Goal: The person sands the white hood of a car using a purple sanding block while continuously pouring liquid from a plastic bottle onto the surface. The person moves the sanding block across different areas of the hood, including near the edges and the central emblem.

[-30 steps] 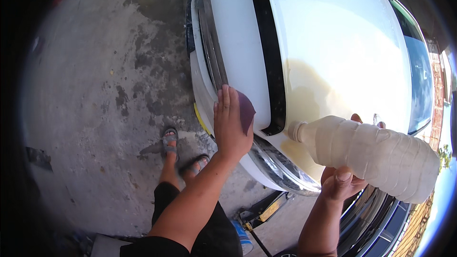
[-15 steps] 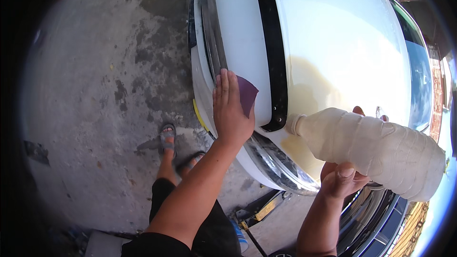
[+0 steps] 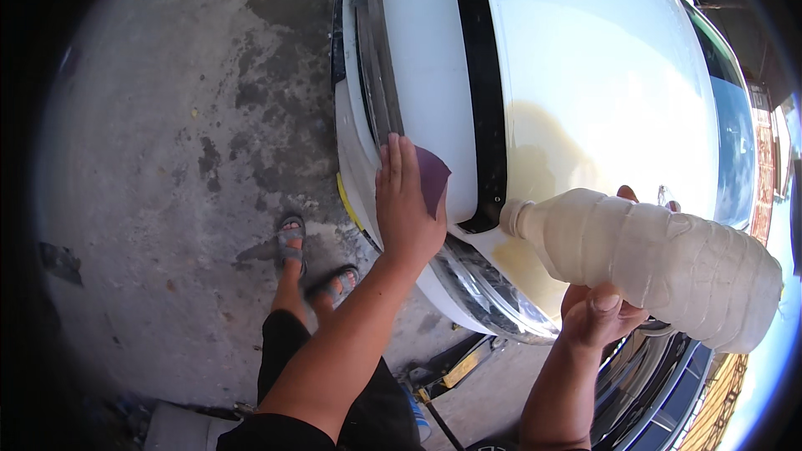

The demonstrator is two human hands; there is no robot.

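The left hand (image 3: 405, 205) is pressing a dark purple sanding sheet (image 3: 432, 177) flat with fingers together on the white car (image 3: 601, 83), while the right hand (image 3: 600, 313) is gripping a cloudy plastic bottle (image 3: 652, 255) tilted over the hood edge.

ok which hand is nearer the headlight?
Left. The left hand lies flat on the purple sanding sheet on the white bumper, its wrist just beside the headlight. The right hand holds the plastic bottle a little further off, to its right.
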